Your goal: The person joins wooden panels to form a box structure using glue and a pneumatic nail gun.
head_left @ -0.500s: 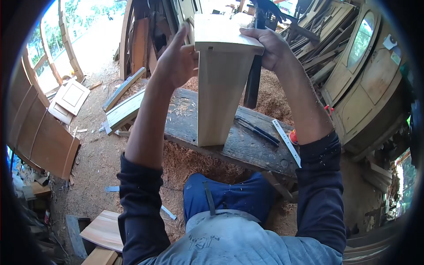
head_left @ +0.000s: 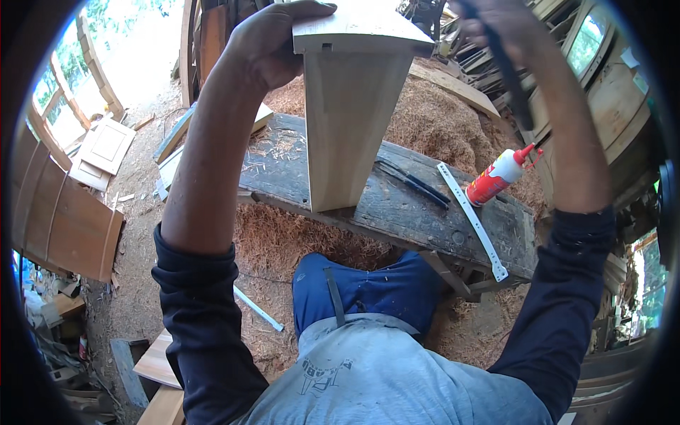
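A pale wooden piece of joined boards (head_left: pixel 347 127) stands upright on the dark workbench (head_left: pixel 283 166), one board vertical and another lying flat across its top. My left hand (head_left: pixel 273 42) grips the left edge of that top board, thumb above and fingers folded below. To the right, my right hand (head_left: pixel 506 28) is raised and apart from the wood, closed around a hammer (head_left: pixel 511 78). Its black handle hangs down, smeared by motion, and its head cannot be made out. The far end of the top board is lost in glare.
On the bench's right lie a dark slim tool (head_left: pixel 414 184), a white perforated metal strip (head_left: pixel 474 223) and a red-and-white glue bottle (head_left: pixel 494 177). Wood shavings (head_left: pixel 446 106) heap behind. Panels (head_left: pixel 64 205) lean at left, doors (head_left: pixel 609 106) at right.
My right hand has let go of the top board and swung up to the right with the hammer. My left hand has shifted onto the board's left edge. The glue bottle now shows fully.
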### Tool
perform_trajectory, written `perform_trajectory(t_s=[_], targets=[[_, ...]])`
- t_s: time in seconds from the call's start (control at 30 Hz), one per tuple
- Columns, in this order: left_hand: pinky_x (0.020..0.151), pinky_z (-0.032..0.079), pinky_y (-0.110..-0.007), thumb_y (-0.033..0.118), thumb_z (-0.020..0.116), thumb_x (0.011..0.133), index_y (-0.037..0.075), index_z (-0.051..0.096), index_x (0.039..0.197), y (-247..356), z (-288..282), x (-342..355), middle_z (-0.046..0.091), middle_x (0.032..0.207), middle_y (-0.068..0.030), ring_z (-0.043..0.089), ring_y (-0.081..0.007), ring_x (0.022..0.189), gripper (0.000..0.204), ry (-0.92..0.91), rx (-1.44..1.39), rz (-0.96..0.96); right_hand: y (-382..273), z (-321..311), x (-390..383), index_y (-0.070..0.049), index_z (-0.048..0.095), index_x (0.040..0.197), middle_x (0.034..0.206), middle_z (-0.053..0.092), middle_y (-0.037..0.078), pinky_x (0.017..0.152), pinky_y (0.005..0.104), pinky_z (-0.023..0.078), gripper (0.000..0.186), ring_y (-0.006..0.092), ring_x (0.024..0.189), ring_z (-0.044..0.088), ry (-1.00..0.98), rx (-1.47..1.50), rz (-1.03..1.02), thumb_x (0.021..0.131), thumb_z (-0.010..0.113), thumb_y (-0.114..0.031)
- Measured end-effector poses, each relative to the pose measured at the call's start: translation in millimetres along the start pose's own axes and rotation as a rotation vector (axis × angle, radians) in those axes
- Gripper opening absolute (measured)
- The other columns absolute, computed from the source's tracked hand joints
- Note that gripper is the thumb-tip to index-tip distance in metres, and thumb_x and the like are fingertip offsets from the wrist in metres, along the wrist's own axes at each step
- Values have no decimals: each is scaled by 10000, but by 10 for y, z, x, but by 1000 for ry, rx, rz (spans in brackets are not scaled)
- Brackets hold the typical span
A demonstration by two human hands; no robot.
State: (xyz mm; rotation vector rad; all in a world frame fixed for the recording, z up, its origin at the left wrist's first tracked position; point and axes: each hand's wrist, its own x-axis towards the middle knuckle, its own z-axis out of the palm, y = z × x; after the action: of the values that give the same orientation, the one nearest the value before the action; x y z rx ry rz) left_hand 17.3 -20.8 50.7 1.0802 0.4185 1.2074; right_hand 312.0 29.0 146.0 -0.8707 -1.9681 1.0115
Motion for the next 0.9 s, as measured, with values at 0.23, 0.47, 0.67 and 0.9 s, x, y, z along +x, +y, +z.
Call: perform_trajectory(t_s=[0.23, 0.47, 0.67, 0.9], targets=[[928, 593, -415, 189, 640, 983, -125, 562, 1227, -115, 433, -138, 672, 1129, -231, 713, -291, 1025, 406, 425, 324, 237, -519, -520, -770, -14, 588, 1283, 761, 582, -4, 493, 223, 478, 371, 68, 529, 542, 44, -358, -298, 1048, 583, -301], [921, 589, -409, 127, 661, 952, -86, 583, 1227, -87, 511, -170, 671, 1146, -204, 713, -285, 1020, 356, 446, 280, 243, -266, -379, -778, -38, 551, 1408, 601, 456, -67, 436, 220, 364, 499, 30, 470, 436, -48, -790, -280, 1083, 502, -413], [916, 584, -391, 134, 670, 952, -71, 592, 1218, -86, 540, -193, 675, 1108, -173, 709, -267, 1001, 344, 512, 204, 185, -517, -50, -779, -20, 542, 1323, 704, 548, 5, 533, 253, 450, 464, 81, 557, 522, -82, -607, -154, 1081, 504, -413], [906, 586, -392, 139, 644, 976, -86, 576, 1204, -128, 633, -220, 677, 1066, -185, 714, -267, 964, 327, 526, 334, 211, -867, 21, -826, -52, 505, 1487, 890, 658, 93, 680, 297, 541, 543, 136, 726, 635, -431, -356, -14, 1072, 528, -402]])
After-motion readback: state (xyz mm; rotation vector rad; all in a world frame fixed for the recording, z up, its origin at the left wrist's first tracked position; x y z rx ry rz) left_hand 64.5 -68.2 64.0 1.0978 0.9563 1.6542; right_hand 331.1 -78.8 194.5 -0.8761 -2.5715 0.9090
